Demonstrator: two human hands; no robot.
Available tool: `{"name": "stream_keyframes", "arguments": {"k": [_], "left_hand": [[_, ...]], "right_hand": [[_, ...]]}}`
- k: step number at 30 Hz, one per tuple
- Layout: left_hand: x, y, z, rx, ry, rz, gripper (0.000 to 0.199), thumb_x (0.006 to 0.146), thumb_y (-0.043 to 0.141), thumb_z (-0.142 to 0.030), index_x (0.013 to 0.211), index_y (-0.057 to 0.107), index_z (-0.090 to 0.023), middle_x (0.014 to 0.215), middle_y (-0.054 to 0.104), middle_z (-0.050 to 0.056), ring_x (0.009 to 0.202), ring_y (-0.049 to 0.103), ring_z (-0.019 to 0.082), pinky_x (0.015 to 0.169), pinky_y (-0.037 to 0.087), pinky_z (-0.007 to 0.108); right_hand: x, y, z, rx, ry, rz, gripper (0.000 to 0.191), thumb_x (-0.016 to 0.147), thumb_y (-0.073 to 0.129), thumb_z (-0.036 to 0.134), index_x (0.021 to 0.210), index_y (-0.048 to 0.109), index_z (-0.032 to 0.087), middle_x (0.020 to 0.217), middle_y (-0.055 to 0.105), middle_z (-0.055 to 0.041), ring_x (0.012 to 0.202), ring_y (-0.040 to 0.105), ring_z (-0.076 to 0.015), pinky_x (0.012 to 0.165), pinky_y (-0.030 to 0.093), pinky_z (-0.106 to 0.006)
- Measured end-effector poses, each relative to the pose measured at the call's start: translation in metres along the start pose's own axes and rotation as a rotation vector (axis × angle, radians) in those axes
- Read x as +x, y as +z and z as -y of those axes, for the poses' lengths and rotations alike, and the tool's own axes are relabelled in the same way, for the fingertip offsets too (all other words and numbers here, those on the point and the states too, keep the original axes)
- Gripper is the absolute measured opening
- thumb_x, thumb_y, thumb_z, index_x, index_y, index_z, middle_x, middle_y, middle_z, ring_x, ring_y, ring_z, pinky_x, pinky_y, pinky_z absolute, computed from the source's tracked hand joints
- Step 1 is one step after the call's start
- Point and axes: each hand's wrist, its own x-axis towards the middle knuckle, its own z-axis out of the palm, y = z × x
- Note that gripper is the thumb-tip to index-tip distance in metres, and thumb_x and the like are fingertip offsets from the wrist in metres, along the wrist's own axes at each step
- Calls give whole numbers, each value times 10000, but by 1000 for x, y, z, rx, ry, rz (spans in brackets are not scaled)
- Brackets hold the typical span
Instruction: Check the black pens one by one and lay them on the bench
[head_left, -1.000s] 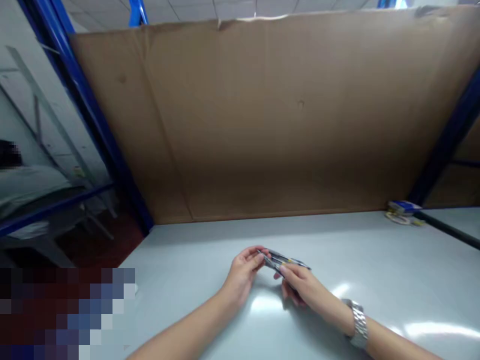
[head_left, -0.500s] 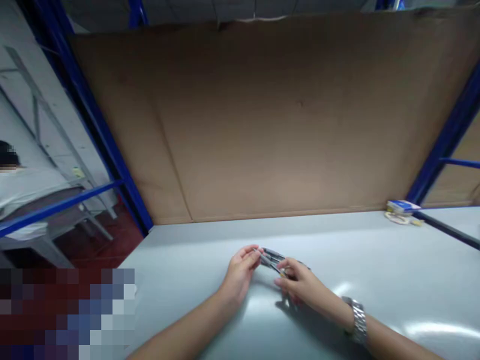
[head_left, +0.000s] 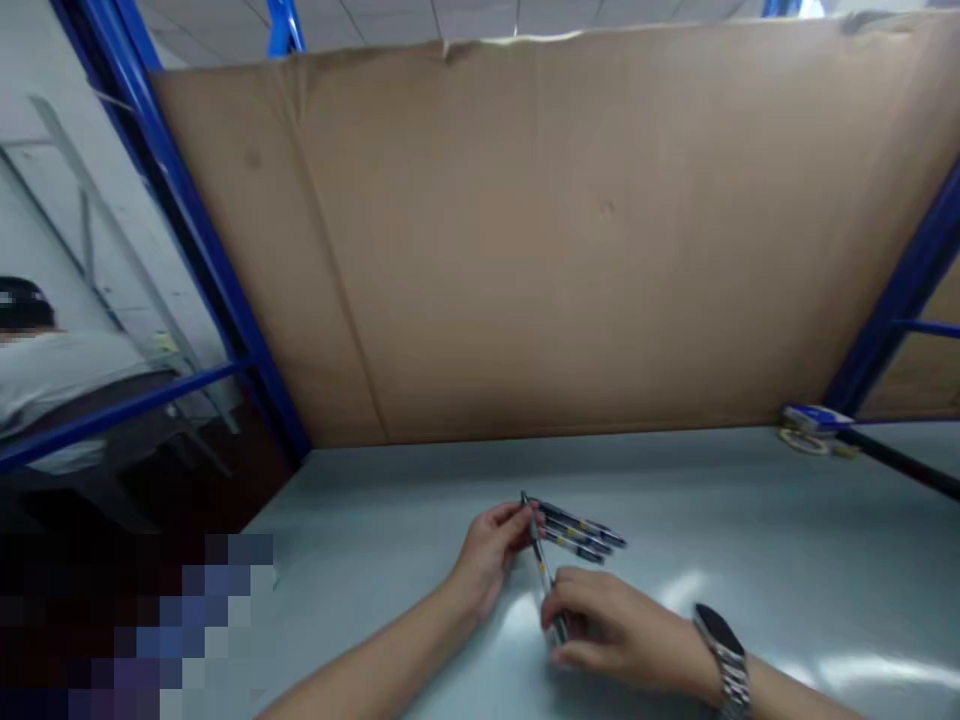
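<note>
Between my two hands a pen (head_left: 541,560) is held at a steep slant. My left hand (head_left: 491,552) pinches its upper end between thumb and fingers. Around its lower end the fingers of my right hand (head_left: 600,622) are closed; a watch with a metal band (head_left: 726,655) is on that wrist. Several more pens (head_left: 581,530), dark and silver with a yellow mark, lie side by side on the grey table (head_left: 360,560), just right of my left fingertips. Whether the left fingers touch these pens I cannot tell.
A brown cardboard panel (head_left: 525,240) stands along the table's back edge, between blue metal posts (head_left: 202,240). At the back right sit a small blue and white box (head_left: 817,415) and a roll of tape (head_left: 804,441). A person in a white shirt (head_left: 75,370) sits far left.
My right hand has moved down and toward me, bringing the pen's lower end along. The pen is now steeper. The other pens show more plainly on the table.
</note>
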Motion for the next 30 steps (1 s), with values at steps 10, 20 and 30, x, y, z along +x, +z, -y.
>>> {"name": "stream_keyframes", "arguments": {"k": [10, 20, 30], "left_hand": [[2, -4, 2, 6, 2, -22, 304, 568, 789, -319, 768, 676, -119, 737, 662, 56, 666, 589, 130, 724, 433, 256], [8, -9, 2, -12, 93, -100, 325, 577, 777, -307, 818, 657, -126, 864, 685, 90, 819, 626, 180, 840, 428, 304], [9, -14, 7, 40, 71, -167, 213, 547, 735, -187, 736, 654, -134, 721, 672, 62, 705, 606, 147, 743, 428, 265]], "right_hand": [[0, 1, -3, -92, 0, -9, 209, 812, 578, 332, 978, 603, 208, 829, 616, -27, 685, 525, -135, 624, 373, -219], [4, -7, -20, -27, 200, -302, 249, 900, 388, 296, 1102, 510, 216, 758, 627, -17, 637, 542, -148, 586, 363, -242], [18, -54, -104, -389, 388, -488, 250, 871, 419, 232, 963, 627, 129, 946, 620, -126, 911, 528, -233, 826, 380, -352]]}}
